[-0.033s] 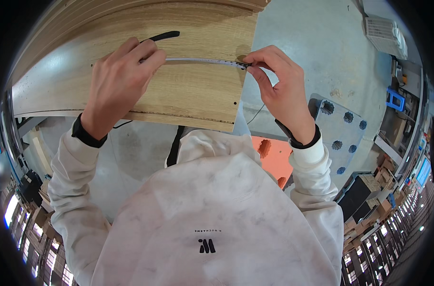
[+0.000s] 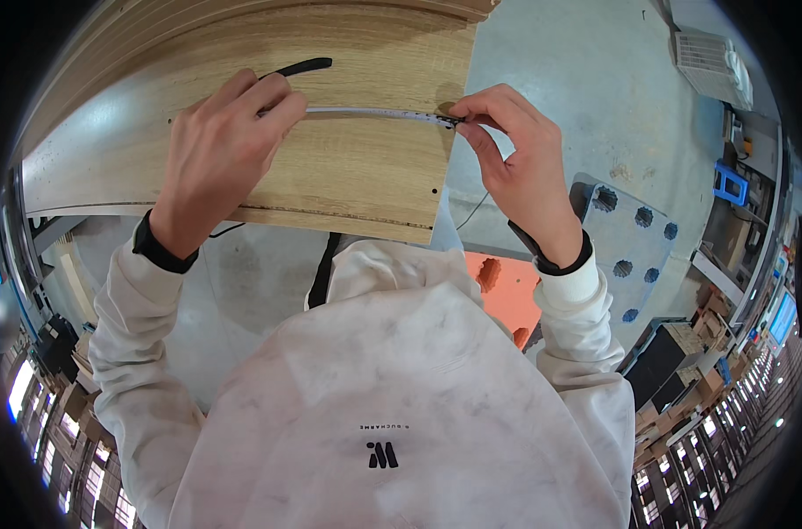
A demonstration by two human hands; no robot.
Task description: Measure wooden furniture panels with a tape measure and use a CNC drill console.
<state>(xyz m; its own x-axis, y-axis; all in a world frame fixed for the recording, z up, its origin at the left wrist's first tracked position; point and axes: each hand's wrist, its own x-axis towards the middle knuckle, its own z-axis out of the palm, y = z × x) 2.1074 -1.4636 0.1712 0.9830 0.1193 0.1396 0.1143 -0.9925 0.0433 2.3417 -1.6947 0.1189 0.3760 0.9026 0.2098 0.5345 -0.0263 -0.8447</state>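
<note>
- Between the fingers of two bare hands, a pale measuring tape (image 2: 374, 112) stretches above a wood-grain board (image 2: 365, 172), its marked strip running almost straight from left to right.
- The person's right hand (image 2: 522, 145) pinches the tape's dark end between thumb and forefinger, right at the board's side edge.
- Opposite those fingertips, the left hand (image 2: 220, 145) is curled knuckles-up around the tape's other visible end; what else the palm may hold is hidden from this angle.
- Just beyond the left fingers, a black strap (image 2: 308, 66) angles out over the board; whether it joins the tape cannot be told.
- Closer to the body than the right fingers, a small dark hole (image 2: 434, 190) marks the board near its corner.
- Behind the fingers, at each wrist, sit a left black band (image 2: 158, 247) and a right black band (image 2: 561, 262), next to the cuffs of a white top (image 2: 401, 370).
- Below the right fingers, past the board's corner, an orange block (image 2: 507, 304) shows beside the sleeve.
- Farther to the right of those fingers, a grey-blue slab (image 2: 626, 242) with dark, rough-rimmed holes lies on the concrete floor (image 2: 551, 53).
</note>
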